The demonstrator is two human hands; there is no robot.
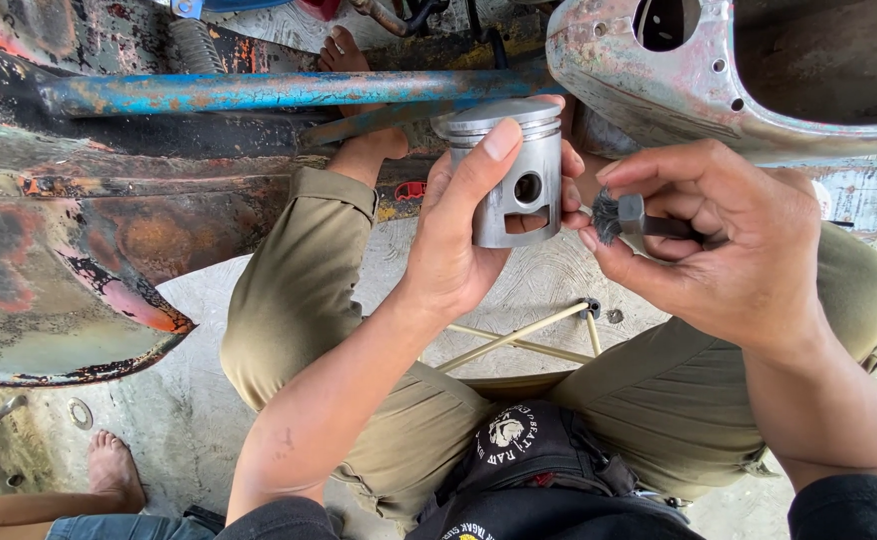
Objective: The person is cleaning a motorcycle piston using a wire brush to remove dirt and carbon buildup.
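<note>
My left hand [459,240] has its fingers clamped round the grey metal piston [514,170], upright with crown up, above my knees, while my right hand [719,240] pinches a small dark brush [624,215], bristles just beside the piston's right skirt.

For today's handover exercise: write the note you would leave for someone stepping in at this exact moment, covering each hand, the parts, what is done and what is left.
Left hand: holds the grey metal piston upright, thumb across its crown, pin hole facing the camera.
Right hand: pinches a small dark brush, bristles against the piston's side.
Surroundings: rusty painted vehicle body and blue tube ahead; concrete floor below; another person's bare foot lower left.
Done: piston is out and in hand.
Left: I cannot tell how much of the piston has been brushed.
</note>
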